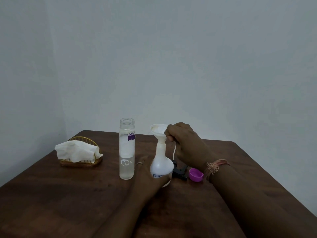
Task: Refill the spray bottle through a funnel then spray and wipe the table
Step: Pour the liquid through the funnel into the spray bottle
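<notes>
A white spray bottle (161, 162) stands upright near the middle of the wooden table (68, 194), its top off. A white funnel (158, 130) sits in its neck. My right hand (185, 145) pinches the funnel's right rim. My left hand (151, 176) wraps the bottle's base from the front. To the left stands a tall clear bottle (127, 148), uncapped and holding clear liquid. The black spray head (179, 170) lies just right of the spray bottle, its white tube rising behind my right hand.
A purple cap (195, 175) lies on the table beside the spray head. A wicker holder with white tissues (78, 152) sits at the back left. The table's far edge meets a plain wall; its right edge slants down at the right.
</notes>
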Available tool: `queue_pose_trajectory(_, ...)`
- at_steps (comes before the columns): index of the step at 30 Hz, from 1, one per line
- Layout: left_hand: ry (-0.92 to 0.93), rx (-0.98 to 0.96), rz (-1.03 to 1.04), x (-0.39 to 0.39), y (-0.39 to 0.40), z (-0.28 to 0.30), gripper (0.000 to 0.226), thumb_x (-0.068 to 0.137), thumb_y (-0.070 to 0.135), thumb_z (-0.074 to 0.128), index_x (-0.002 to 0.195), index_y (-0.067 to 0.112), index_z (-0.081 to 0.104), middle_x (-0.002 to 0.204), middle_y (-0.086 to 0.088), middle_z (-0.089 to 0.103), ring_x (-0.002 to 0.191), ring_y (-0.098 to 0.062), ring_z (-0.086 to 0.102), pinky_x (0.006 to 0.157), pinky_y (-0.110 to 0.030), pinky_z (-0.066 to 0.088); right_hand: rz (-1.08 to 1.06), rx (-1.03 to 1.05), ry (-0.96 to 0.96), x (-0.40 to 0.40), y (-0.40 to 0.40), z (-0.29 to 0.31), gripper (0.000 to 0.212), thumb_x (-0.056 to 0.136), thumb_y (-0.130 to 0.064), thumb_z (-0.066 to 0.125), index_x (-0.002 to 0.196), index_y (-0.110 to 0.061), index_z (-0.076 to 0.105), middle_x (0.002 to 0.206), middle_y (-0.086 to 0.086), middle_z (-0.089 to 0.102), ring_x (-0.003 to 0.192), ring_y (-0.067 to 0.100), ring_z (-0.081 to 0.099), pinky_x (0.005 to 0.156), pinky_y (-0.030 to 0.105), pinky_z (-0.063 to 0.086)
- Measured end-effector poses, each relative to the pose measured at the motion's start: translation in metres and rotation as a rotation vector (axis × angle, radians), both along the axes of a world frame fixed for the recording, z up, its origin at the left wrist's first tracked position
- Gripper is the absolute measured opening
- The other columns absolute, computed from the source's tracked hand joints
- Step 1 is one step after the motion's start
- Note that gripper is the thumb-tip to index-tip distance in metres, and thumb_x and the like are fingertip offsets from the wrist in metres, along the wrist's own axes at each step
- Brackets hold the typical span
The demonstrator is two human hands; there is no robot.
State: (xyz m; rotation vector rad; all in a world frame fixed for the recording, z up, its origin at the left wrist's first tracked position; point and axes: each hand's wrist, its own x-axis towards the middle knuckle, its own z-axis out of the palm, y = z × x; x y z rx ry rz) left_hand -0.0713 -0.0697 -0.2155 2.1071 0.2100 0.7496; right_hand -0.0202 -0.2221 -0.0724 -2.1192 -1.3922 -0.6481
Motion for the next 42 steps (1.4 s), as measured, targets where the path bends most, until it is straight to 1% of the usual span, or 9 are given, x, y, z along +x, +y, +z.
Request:
queue_pose_trajectory(4,0.001,-0.019,0.001,-0.004,-0.002,0.002,0.070,0.061,0.060,0.084,0.121,0.034,0.059,0.114,0.017,0.059,0.109,-0.007,0.058,0.097,-0.037,0.054,0.035,0.022,0.099,0.003,-0.005,-0.002,0.036,0.069,-0.036,0.025,0.083,-0.012,0.048,0.086,0.003,0.057,0.092,0.024,0.049,0.077,0.039,0.048)
queue_pose_trajectory(9,0.035,-0.021,-0.014,-0.006,-0.003,0.004,0.076,0.062,0.057,0.085,0.127,0.032,0.054,0.117,0.017,0.054,0.112,-0.008,0.056,0.098,-0.030,0.052,0.062,0.217,0.125,0.006,-0.013,-0.016,0.019,0.079,-0.005,0.051,0.090,-0.021,0.051,0.123,-0.007,0.061,0.125,0.013,0.047,0.102,0.022,0.041)
queue_pose_trajectory(15,-0.044,-0.060,0.052,-0.015,-0.007,0.013,0.080,0.066,0.072,0.069,0.133,0.036,0.045,0.125,0.017,0.054,0.115,-0.008,0.055,0.094,-0.036,0.054,-0.209,0.617,0.386,0.038,-0.040,-0.058,0.037,0.085,0.004,0.056,0.091,-0.032,0.055,0.099,-0.010,0.062,0.098,0.017,0.058,0.082,0.038,0.052)
queue_pose_trajectory(17,-0.139,-0.079,0.074,-0.021,-0.009,0.019,0.065,0.075,0.066,0.061,0.131,0.034,0.050,0.120,0.022,0.055,0.112,-0.004,0.057,0.092,-0.034,0.055,-0.309,0.577,0.476,0.045,-0.050,-0.082,0.038,0.087,0.000,0.057,0.089,-0.038,0.055,0.094,-0.011,0.060,0.088,0.018,0.059,0.073,0.040,0.053)
queue_pose_trajectory(22,-0.345,-0.076,0.188,-0.030,-0.007,0.030,0.026,0.089,0.031,0.057,0.115,0.028,0.062,0.110,0.018,0.062,0.105,0.004,0.058,0.086,-0.027,0.055,-0.384,0.330,0.393,0.037,-0.049,-0.114,0.029,0.087,-0.011,0.066,0.096,-0.037,0.059,0.105,-0.022,0.060,0.106,0.008,0.050,0.095,0.037,0.044)
queue_pose_trajectory(28,-0.521,0.003,0.337,-0.037,-0.006,0.038,0.018,0.091,0.015,0.056,0.105,0.024,0.061,0.096,0.010,0.062,0.089,-0.005,0.057,0.073,-0.030,0.052,-0.426,0.145,0.304,0.033,-0.046,-0.117,0.027,0.089,-0.019,0.064,0.102,-0.042,0.055,0.109,-0.021,0.054,0.111,0.009,0.044,0.094,0.032,0.029)
queue_pose_trajectory(35,-0.437,-0.129,0.595,-0.029,0.016,0.033,0.057,0.081,0.042,0.066,0.129,0.020,0.044,0.127,-0.006,0.052,0.118,-0.031,0.052,0.096,-0.057,0.047,-0.443,0.264,0.316,0.035,-0.050,-0.121,0.025,0.090,-0.016,0.068,0.098,-0.038,0.059,0.106,-0.015,0.060,0.111,0.015,0.051,0.098,0.039,0.039)
queue_pose_trajectory(39,-0.231,-0.226,0.481,-0.023,0.017,0.026,0.089,0.079,0.045,0.078,0.151,0.023,0.029,0.135,-0.010,0.056,0.121,-0.029,0.056,0.094,-0.047,0.052,-0.365,0.303,0.302,0.027,-0.040,-0.120,0.027,0.089,-0.017,0.071,0.099,-0.038,0.059,0.102,-0.021,0.059,0.109,0.017,0.053,0.092,0.040,0.045)
queue_pose_trajectory(42,-0.184,-0.210,0.465,-0.021,0.020,0.024,0.086,0.084,0.041,0.076,0.153,0.021,0.030,0.137,-0.007,0.057,0.123,-0.027,0.056,0.092,-0.037,0.049,-0.247,0.410,0.397,0.012,-0.027,-0.116,0.027,0.087,-0.039,0.074,0.108,-0.042,0.057,0.110,-0.029,0.055,0.111,0.000,0.049,0.088,0.027,0.049)
